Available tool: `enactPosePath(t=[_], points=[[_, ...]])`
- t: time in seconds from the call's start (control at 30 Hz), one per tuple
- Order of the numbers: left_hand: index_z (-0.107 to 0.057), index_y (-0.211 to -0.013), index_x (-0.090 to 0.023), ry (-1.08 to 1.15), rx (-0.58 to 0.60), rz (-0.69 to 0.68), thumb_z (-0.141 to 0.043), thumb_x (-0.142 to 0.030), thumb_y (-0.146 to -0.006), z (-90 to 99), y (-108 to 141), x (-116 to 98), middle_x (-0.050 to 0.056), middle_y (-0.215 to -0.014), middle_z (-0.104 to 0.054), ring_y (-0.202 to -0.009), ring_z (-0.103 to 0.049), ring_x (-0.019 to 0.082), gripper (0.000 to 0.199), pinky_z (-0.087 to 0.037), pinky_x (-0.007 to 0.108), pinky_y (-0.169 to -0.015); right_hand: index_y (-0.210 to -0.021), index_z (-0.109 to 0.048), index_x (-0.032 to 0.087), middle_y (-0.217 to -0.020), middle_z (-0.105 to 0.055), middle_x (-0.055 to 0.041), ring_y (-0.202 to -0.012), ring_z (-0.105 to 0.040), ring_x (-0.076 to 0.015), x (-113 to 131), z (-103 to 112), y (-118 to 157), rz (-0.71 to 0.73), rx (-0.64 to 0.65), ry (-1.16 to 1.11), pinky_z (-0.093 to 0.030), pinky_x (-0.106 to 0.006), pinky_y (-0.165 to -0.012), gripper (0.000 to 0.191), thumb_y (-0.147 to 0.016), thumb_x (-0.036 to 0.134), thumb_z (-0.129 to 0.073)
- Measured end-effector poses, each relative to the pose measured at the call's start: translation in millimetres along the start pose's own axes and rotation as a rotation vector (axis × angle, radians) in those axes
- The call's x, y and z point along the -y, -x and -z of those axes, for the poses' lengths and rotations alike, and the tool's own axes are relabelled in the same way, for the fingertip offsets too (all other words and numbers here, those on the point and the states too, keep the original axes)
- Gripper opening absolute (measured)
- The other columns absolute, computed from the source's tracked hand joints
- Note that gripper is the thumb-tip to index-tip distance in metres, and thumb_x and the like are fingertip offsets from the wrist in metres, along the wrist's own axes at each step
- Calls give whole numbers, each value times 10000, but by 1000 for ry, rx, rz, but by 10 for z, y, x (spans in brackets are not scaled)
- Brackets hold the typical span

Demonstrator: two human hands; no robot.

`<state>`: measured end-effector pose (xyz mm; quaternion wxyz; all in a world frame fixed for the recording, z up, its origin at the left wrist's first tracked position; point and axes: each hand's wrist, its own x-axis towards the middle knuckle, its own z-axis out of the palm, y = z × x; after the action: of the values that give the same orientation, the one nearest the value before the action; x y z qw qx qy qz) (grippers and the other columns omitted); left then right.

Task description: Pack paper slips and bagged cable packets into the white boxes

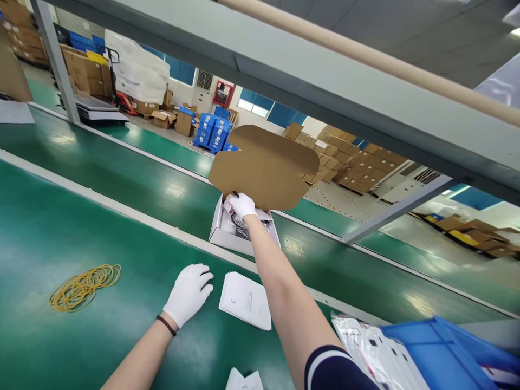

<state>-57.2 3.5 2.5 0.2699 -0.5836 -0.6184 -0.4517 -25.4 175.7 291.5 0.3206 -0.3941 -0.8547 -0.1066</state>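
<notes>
My right hand (242,206), in a white glove, reaches into an open white carton (231,241) on the green conveyor belt. Its fingers are bent over the carton's contents, and a small dark tip shows at them; what they grip cannot be made out. Inside lie a black cable and clear plastic wrapping. The carton's brown lid (260,168) stands raised behind the hand. My left hand (189,294), gloved too, rests on the green bench with fingers apart, holding nothing. Just right of it is a stack of printed white leaflets (246,300).
Yellow rubber bands (85,287) lie left on the bench. Folded papers (244,380) are at the near edge. Bagged white parts (374,349) and a blue bin (439,352) stand at right. A grey overhead beam (284,70) and post (398,208) frame the belt.
</notes>
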Motion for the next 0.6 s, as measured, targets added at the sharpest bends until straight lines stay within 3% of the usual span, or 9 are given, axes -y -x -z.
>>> enactPosePath(t=[0.1,0.27,0.43,0.6], points=[[-717,-1077,-259,-18,-23,-35,-542,-293,-913,10,-5,5,-30,-1237,-615,-1188,-535,208,243,-412,425,-1080,-971,-646,133,-984,-656,-148,-933,-615,-283,-101,80,12,1,24,4,-458,-334,-793,358,-815,409,-481],[-717,-1077,-249,-57,-40,-63,-535,-305,-923,23,-22,9,-31,-1247,-610,-1183,-535,204,245,-411,418,-1077,-1063,-614,127,-1011,-650,-144,-933,-619,-285,-235,-33,35,-46,44,10,-469,-344,-777,367,-834,344,-426],[-709,-1100,-258,-82,2,-68,-516,-324,-935,61,-18,11,-42,-1274,-594,-1212,-518,200,263,-391,414,-1094,-1191,-564,131,-1106,-633,-168,-1035,-602,-338,-336,-157,102,-38,74,91,-464,-440,-854,404,-905,322,-350],[-710,-1102,-257,-95,24,-71,-516,-346,-938,92,-25,23,-40,-1278,-593,-1218,-514,205,269,-397,410,-1078,-1300,-512,88,-1150,-619,-205,-1043,-603,-330,-428,-57,145,68,252,182,-461,-449,-897,473,-882,307,-487]])
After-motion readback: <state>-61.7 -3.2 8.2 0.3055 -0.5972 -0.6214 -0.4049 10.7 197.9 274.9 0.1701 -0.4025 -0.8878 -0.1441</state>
